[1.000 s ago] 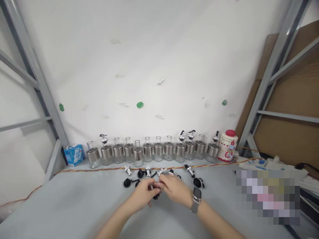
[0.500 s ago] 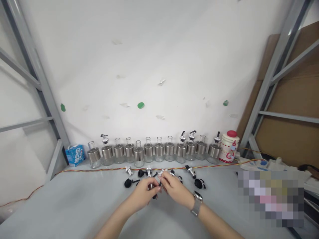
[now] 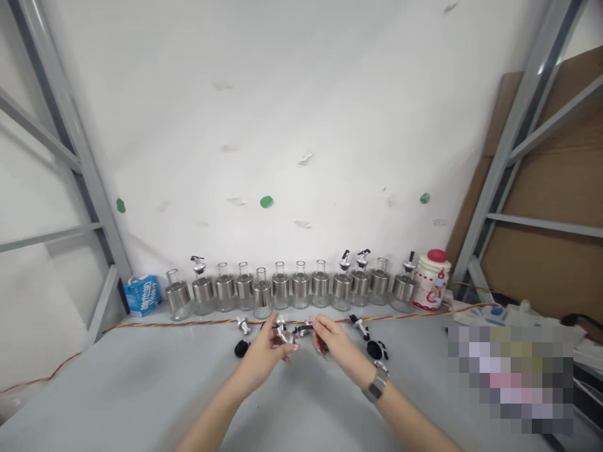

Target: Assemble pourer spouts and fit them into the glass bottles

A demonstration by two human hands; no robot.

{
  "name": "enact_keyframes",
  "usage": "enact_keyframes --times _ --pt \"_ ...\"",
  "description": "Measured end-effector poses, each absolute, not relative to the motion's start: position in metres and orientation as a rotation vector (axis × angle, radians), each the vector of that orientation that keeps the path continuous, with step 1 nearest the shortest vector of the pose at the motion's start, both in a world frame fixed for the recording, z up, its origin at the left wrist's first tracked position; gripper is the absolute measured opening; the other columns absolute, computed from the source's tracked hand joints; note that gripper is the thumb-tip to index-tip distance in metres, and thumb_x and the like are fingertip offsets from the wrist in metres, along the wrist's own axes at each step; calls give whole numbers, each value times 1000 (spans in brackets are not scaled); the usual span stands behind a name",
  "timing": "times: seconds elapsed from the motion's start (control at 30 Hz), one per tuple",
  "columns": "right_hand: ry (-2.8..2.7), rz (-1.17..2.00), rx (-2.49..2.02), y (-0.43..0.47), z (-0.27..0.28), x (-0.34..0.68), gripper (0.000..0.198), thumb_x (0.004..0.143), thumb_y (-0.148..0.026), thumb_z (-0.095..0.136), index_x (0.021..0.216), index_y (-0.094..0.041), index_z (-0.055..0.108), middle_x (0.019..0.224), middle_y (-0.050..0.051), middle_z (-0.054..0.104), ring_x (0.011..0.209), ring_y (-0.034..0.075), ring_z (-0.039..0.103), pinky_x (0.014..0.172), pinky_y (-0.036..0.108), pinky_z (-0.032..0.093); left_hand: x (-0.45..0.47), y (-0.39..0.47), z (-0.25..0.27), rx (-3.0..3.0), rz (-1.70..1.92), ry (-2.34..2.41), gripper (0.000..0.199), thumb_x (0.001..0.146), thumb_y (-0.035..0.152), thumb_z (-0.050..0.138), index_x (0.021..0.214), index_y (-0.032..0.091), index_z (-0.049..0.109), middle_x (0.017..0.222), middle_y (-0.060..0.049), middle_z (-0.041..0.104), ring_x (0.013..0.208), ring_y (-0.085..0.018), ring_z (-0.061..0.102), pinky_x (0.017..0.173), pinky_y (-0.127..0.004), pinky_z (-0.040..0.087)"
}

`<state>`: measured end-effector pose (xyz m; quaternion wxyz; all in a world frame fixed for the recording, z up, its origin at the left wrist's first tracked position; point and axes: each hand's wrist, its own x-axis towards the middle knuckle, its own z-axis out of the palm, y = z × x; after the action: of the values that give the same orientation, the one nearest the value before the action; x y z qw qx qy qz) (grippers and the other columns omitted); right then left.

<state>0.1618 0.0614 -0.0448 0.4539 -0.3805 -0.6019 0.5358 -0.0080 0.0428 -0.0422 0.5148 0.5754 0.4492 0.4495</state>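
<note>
My left hand (image 3: pixel 262 355) pinches a silver pourer spout (image 3: pixel 286 338) between thumb and fingers, just above the grey table. A short way to the right, my right hand (image 3: pixel 335 344), with a watch on its wrist, is closed at the fingertips on a small black strip-like piece (image 3: pixel 305 328). The two hands are apart. Around them lie loose pourer spouts: a silver one (image 3: pixel 243 325) and a black cap (image 3: pixel 242 348) on the left, a silver-and-black one (image 3: pixel 360 326) and another black cap (image 3: pixel 375 349) on the right. My fingers partly hide others behind.
Several glass bottles (image 3: pixel 262 294) with steel sleeves stand in a row along the wall, a few with spouts fitted. A blue carton (image 3: pixel 142 295) stands left of them, a cream red-lidded canister (image 3: pixel 432 280) right. A twisted cable (image 3: pixel 188 322) crosses the table before the bottles.
My hands have moved apart from working together. The left now shows the silver spout in its fingers, and the right has shifted slightly right with the black piece.
</note>
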Motion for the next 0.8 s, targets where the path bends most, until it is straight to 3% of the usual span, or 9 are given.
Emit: enact_keyframes --times 0.1,0.23,0.4,0.6,0.8 --pt "-1396 1477 -846 52 -43 152 39 70 -57 51 57 -21 42 46 -6 39 41 9 33 45 23 25 -3 45 -48 1427 1092 1174 52 56 17 68 106 14 54 86 -7 62 70 -17 57 56 -28 49" --pt "-1432 1479 -810 45 -45 146 39 69 -54 55 54 -19 46 50 -5 38 45 9 32 47 23 25 2 45 -55 1500 1194 1166 29 58 14 65 86 15 62 92 -9 63 87 -22 57 72 -33 48" --pt "-1357 1577 -757 46 -46 147 36 70 -49 58 56 -17 49 52 -5 39 46 7 30 47 22 21 8 40 -55 1318 1215 984 26 61 23 66 86 15 62 88 -8 63 87 -22 57 78 -37 46" --pt "-1069 1681 -690 42 -41 147 32 66 -45 64 60 -17 51 51 -7 37 43 5 24 44 21 18 7 35 -47 1132 1273 909 52 62 28 68 111 24 52 78 1 55 76 -15 58 76 -37 49" --pt "-982 1813 -588 37 -43 144 24 66 -38 67 65 -15 57 61 -2 46 44 5 28 43 20 21 8 34 -40 1063 1378 890 33 63 32 67 92 19 60 86 -3 60 84 -18 59 79 -33 48"
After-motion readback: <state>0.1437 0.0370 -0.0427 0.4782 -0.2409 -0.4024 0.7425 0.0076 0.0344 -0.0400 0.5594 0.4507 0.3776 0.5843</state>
